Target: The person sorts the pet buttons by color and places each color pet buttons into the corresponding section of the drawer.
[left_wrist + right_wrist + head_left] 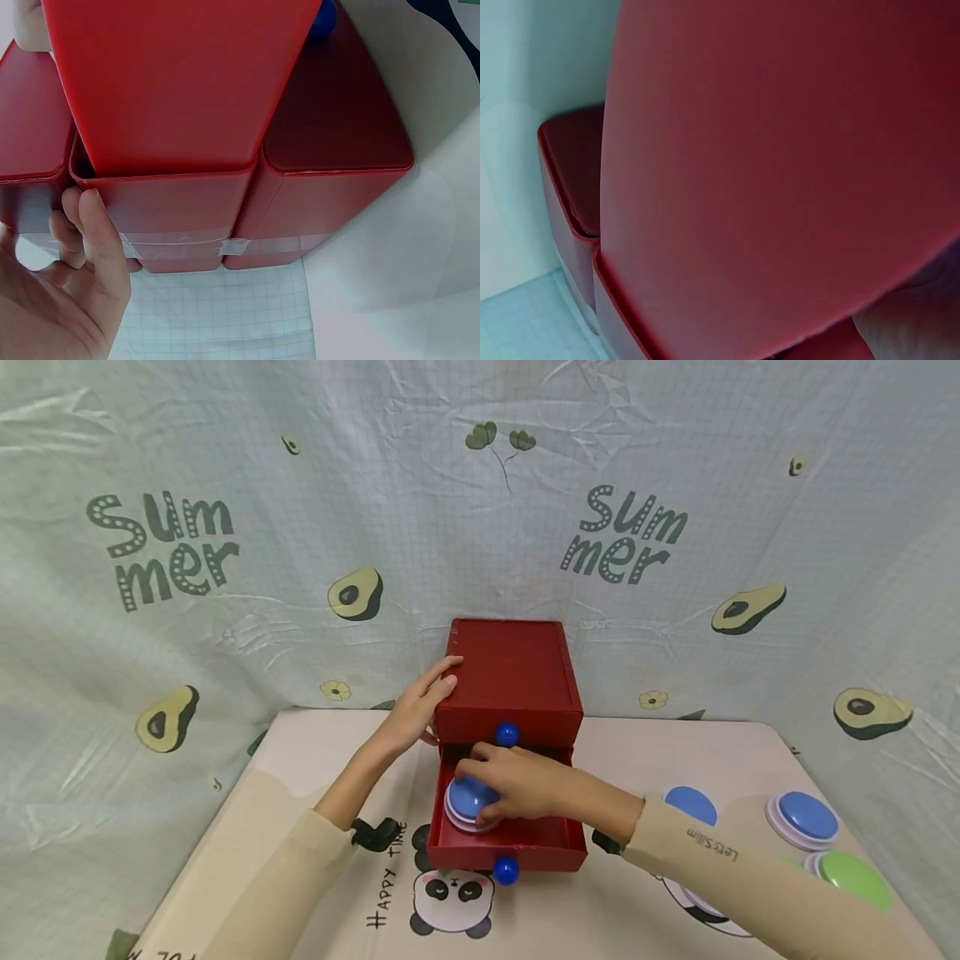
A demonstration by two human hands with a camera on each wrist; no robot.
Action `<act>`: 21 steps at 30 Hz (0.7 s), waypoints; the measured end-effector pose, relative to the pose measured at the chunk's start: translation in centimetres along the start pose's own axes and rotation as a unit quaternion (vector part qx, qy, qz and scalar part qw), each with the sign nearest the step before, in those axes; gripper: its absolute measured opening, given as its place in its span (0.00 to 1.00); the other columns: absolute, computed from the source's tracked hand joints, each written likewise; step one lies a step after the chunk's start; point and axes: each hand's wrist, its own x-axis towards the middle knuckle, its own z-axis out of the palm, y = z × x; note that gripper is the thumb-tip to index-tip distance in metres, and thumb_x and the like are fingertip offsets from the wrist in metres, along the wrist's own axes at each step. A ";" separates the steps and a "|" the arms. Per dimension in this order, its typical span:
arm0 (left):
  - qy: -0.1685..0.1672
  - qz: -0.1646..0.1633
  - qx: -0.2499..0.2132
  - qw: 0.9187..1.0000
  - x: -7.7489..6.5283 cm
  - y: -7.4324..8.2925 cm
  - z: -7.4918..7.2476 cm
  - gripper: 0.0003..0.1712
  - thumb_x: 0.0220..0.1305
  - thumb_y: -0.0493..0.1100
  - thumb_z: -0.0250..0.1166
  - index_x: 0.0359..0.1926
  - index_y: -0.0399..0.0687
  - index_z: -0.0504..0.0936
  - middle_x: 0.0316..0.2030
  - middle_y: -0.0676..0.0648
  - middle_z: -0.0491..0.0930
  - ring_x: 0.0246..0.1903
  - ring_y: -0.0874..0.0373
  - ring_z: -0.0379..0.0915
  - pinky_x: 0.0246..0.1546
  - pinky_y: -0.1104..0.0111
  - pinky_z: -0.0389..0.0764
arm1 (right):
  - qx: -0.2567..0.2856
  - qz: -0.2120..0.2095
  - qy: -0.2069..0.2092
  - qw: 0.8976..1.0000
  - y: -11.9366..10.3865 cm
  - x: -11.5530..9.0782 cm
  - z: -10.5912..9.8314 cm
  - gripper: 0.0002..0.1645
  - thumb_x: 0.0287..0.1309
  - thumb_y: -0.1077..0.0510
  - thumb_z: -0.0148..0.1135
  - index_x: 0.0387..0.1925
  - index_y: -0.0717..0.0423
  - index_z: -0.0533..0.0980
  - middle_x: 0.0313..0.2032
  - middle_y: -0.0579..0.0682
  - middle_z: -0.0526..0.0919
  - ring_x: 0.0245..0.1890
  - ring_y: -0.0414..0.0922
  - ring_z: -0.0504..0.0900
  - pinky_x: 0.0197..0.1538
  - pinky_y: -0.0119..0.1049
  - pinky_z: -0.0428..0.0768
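Observation:
A red drawer cabinet [510, 664] stands against the back cloth, one drawer [540, 858] pulled out below the top one. Inside that drawer, toward its left side, sits a blue round push button [471, 797] with a white base. My right hand [517, 781] reaches into the drawer and grips the button from above, fingers and thumb about its dome. My left hand [411, 714] rests against the cabinet's left side, fingertips at the top edge. In the left wrist view, the left hand's fingers [101, 225] lie along the red side wall. The right wrist view is mostly filled by red drawer wall [765, 165].
Blue knobs [507, 735] stick out from the drawer fronts. On the table at right are a blue button [807, 815], another blue button [690, 805] and a green button [853, 878], some partly behind the right sleeve. A printed cloth [300, 527] hangs behind and at the sides.

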 end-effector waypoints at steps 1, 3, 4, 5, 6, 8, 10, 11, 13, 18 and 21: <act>-0.001 0.001 0.000 1.000 0.0 0.0 0.0 0.30 0.78 0.64 0.48 0.78 0.76 0.60 0.64 0.35 0.73 0.34 0.45 0.81 0.26 0.54 0.88 | -0.003 0.001 0.000 1.000 0.0 0.0 0.0 0.39 0.55 0.45 0.78 0.68 0.41 0.74 0.61 0.50 0.78 0.57 0.47 0.84 0.58 0.46 0.86; -0.001 0.001 -0.001 1.000 0.0 -0.1 0.0 0.30 0.78 0.63 0.48 0.78 0.76 0.60 0.64 0.35 0.72 0.34 0.45 0.81 0.26 0.54 0.88 | -0.006 0.002 0.000 1.000 0.0 -0.1 0.1 0.39 0.54 0.46 0.78 0.68 0.41 0.74 0.62 0.50 0.78 0.58 0.48 0.84 0.57 0.47 0.86; 0.000 0.000 -0.002 1.000 0.0 -0.1 0.0 0.30 0.78 0.63 0.49 0.77 0.77 0.60 0.64 0.36 0.73 0.34 0.45 0.81 0.26 0.54 0.88 | -0.007 0.002 0.001 1.000 0.0 -0.1 0.1 0.39 0.54 0.46 0.77 0.68 0.41 0.74 0.63 0.50 0.78 0.58 0.48 0.84 0.57 0.47 0.86; -0.001 0.000 -0.001 1.000 0.0 -0.1 -0.1 0.30 0.78 0.63 0.48 0.77 0.77 0.60 0.64 0.36 0.73 0.34 0.45 0.81 0.26 0.54 0.88 | -0.008 0.002 0.003 1.000 0.0 -0.2 0.1 0.39 0.54 0.46 0.77 0.68 0.41 0.75 0.63 0.50 0.78 0.57 0.48 0.84 0.57 0.47 0.86; -0.001 0.000 -0.002 1.000 0.0 -0.1 -0.1 0.30 0.78 0.63 0.49 0.78 0.76 0.60 0.64 0.35 0.73 0.34 0.45 0.81 0.26 0.54 0.88 | -0.007 0.001 0.006 1.000 0.0 -0.2 0.2 0.39 0.55 0.47 0.77 0.68 0.41 0.75 0.63 0.50 0.78 0.57 0.48 0.84 0.57 0.47 0.86; 0.000 0.001 -0.004 1.000 0.0 -0.1 -0.1 0.30 0.78 0.63 0.48 0.77 0.77 0.61 0.63 0.36 0.73 0.34 0.45 0.81 0.26 0.53 0.88 | -0.007 -0.002 0.014 1.000 0.0 -0.4 0.3 0.38 0.56 0.47 0.76 0.68 0.42 0.75 0.63 0.50 0.79 0.57 0.48 0.85 0.58 0.48 0.86; 0.000 0.002 -0.004 1.000 0.0 0.0 -0.1 0.30 0.78 0.63 0.48 0.77 0.76 0.61 0.63 0.35 0.73 0.33 0.45 0.81 0.27 0.51 0.88 | -0.008 -0.005 0.024 1.000 0.0 -0.5 0.3 0.36 0.58 0.48 0.75 0.68 0.44 0.75 0.63 0.51 0.79 0.57 0.48 0.86 0.58 0.48 0.86; -0.001 0.003 -0.004 1.000 0.0 0.0 -0.1 0.30 0.78 0.63 0.48 0.77 0.76 0.61 0.63 0.35 0.73 0.33 0.45 0.81 0.27 0.51 0.88 | -0.009 -0.006 0.029 1.000 0.0 -0.6 0.4 0.36 0.59 0.48 0.75 0.68 0.45 0.75 0.63 0.51 0.79 0.57 0.49 0.86 0.58 0.48 0.85; -0.002 0.004 -0.005 1.000 0.0 0.0 0.0 0.30 0.78 0.63 0.48 0.77 0.76 0.61 0.63 0.34 0.73 0.33 0.46 0.81 0.27 0.50 0.88 | -0.011 -0.010 0.043 0.999 0.0 -0.6 0.4 0.34 0.60 0.50 0.74 0.67 0.46 0.76 0.63 0.52 0.80 0.57 0.49 0.86 0.58 0.47 0.85; -0.003 0.004 -0.005 1.000 0.0 0.0 0.0 0.30 0.78 0.62 0.48 0.78 0.75 0.60 0.63 0.33 0.73 0.32 0.47 0.80 0.27 0.52 0.88 | -0.030 -0.022 0.085 0.996 0.1 -0.6 0.4 0.29 0.60 0.54 0.75 0.62 0.50 0.80 0.60 0.53 0.84 0.56 0.48 0.87 0.57 0.44 0.86; -0.003 0.005 -0.006 1.000 0.0 -0.1 0.0 0.31 0.78 0.62 0.48 0.78 0.75 0.60 0.62 0.32 0.74 0.32 0.47 0.81 0.27 0.51 0.88 | -0.039 -0.020 0.104 0.994 0.1 -0.5 0.5 0.28 0.59 0.53 0.76 0.60 0.51 0.81 0.57 0.52 0.86 0.54 0.47 0.88 0.56 0.42 0.86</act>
